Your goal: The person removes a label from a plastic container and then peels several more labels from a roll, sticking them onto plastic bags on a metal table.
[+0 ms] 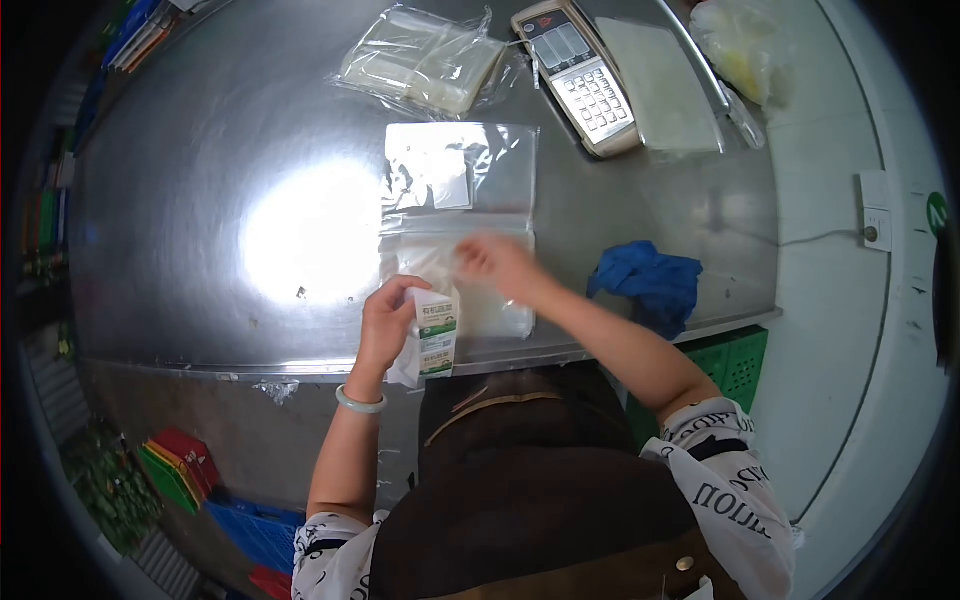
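Note:
My left hand [385, 322] is closed on a strip of printed labels [436, 335] with green bands and Chinese text, held upright close to the table's front edge. White backing paper hangs below the fingers. To its right, my right hand [500, 266] hovers over clear plastic bags [503, 312], its fingers smeared by motion. A flat clear bag [508, 165] extends beyond the hands, with a pale rectangle showing on it.
On the metal table [200, 150] lie wrapped clear bags [420, 62] at the back, a keypad scale [590, 90], a stack of clear sheets [665, 90] and a blue cloth [650, 285]. A green crate [735, 370] stands below the right edge.

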A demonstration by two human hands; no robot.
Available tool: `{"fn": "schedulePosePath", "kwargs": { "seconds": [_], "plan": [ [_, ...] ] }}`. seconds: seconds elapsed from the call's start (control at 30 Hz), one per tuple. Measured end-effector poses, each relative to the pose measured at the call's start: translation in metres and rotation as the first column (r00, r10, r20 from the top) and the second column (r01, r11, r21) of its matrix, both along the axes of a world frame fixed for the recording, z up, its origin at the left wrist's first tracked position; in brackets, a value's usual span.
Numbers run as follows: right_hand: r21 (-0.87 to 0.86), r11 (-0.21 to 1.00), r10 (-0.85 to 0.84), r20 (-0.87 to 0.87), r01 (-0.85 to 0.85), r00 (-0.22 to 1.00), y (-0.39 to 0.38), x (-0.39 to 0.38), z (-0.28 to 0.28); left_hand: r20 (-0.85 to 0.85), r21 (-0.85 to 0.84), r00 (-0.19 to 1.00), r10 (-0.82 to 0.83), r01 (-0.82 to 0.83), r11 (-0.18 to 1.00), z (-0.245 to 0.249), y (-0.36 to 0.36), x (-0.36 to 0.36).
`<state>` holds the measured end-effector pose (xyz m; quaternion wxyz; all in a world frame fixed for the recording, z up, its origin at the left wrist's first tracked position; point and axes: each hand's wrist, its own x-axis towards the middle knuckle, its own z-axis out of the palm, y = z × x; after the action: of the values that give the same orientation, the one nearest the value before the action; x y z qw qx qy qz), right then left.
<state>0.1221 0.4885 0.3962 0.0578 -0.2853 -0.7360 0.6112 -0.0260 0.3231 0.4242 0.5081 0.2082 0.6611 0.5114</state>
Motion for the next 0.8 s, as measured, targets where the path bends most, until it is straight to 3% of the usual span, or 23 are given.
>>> {"fn": "schedulePosePath", "kwargs": {
  "seconds": [0.03, 0.1, 0.2, 0.3, 0.33, 0.4, 0.43, 0.53, 0.63, 0.73, 0.8],
  "plan": [
    [-0.088, 0.982, 0.167, -0.005, -0.167, 0.986, -0.022, 0.0, 0.005, 0.011, 0.003, 1.0, -0.017, 0.017, 1.0, -0.004, 0.002, 0.002],
    [-0.074, 0.976, 0.206, 0.014, -0.205, 0.978, -0.037, -0.004, 0.007, -0.021, -0.025, 1.0, -0.012, 0.012, 1.0, -0.013, 0.001, 0.004],
    [-0.281, 0.956, 0.139, 0.159, -0.09, 0.977, -0.022, -0.005, 0.022, -0.282, -0.131, 0.955, -0.09, 0.055, 0.99, -0.032, -0.014, -0.004],
    [0.101, 0.995, -0.018, 0.227, -0.005, 0.974, -0.003, -0.014, 0.021, -0.357, -0.309, 0.914, -0.192, 0.079, 0.948, -0.037, -0.023, -0.004],
    [0.232, 0.97, 0.026, 0.19, -0.071, 0.981, -0.001, -0.016, 0.012, -0.334, -0.292, 0.929, -0.159, 0.059, 0.955, -0.044, -0.028, -0.003],
    [0.486, 0.857, 0.123, 0.132, -0.172, 0.984, -0.004, -0.02, -0.029, -0.29, -0.259, 0.952, -0.097, 0.02, 0.966, -0.065, -0.038, -0.003],
    [0.608, 0.73, 0.193, 0.253, -0.311, 0.948, -0.005, -0.022, -0.039, -0.283, -0.249, 0.955, -0.092, 0.019, 0.968, -0.069, -0.039, -0.004],
    [0.571, 0.769, -0.009, 0.459, -0.287, 0.889, 0.007, -0.022, -0.034, -0.236, -0.207, 0.971, -0.03, -0.02, 0.978, -0.074, -0.047, -0.008],
    [0.432, 0.856, 0.14, 0.333, -0.283, 0.933, 0.015, 0.005, -0.002, -0.113, -0.132, 0.991, 0.065, -0.08, 0.988, -0.057, -0.042, -0.007],
    [0.736, 0.526, 0.563, 0.073, -0.426, 0.823, 0.004, 0.041, -0.022, -0.029, -0.135, 0.999, 0.018, -0.022, 0.991, -0.034, -0.041, -0.006],
    [0.591, 0.678, 0.488, 0.081, -0.436, 0.869, 0.004, 0.041, -0.042, -0.078, -0.191, 0.993, -0.091, 0.075, 0.979, -0.041, -0.046, -0.013]
  ]
}}
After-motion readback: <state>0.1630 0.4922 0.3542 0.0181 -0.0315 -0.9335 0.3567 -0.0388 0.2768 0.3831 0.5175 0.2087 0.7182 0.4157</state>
